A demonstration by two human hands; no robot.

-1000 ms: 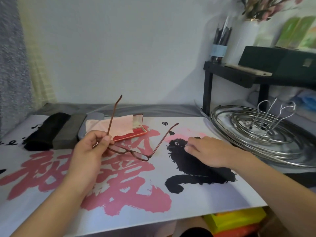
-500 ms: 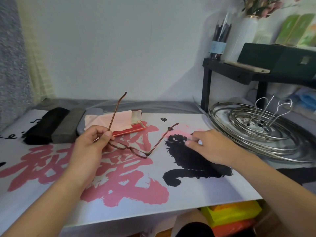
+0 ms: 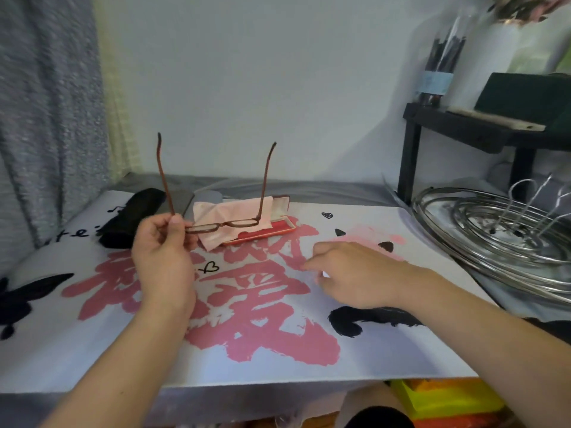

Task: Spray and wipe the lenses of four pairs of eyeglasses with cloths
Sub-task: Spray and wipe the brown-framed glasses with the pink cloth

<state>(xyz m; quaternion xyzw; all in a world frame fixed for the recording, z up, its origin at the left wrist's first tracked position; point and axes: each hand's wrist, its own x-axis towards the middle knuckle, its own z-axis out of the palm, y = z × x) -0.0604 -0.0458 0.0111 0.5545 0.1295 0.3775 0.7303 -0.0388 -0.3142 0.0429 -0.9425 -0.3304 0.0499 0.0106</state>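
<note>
Printed desk mat point(image 3: 401, 344) below, left hand point(image 3: 163, 251) pinches brown eyeglasses point(image 3: 222, 225) at one hinge. Right hand point(image 3: 355, 273) hovers, fingers loosely curled round something small and white; I can't tell what. Held so lightly, the glasses could twist loose.

Both forearms are bare to the hands point(image 3: 163, 245), with no sleeves, rings or watch in view.

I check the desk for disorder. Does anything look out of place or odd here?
Nothing is spilled or broken. Only the pink cloth hangs crumpled over the edge of the open red case.
</note>
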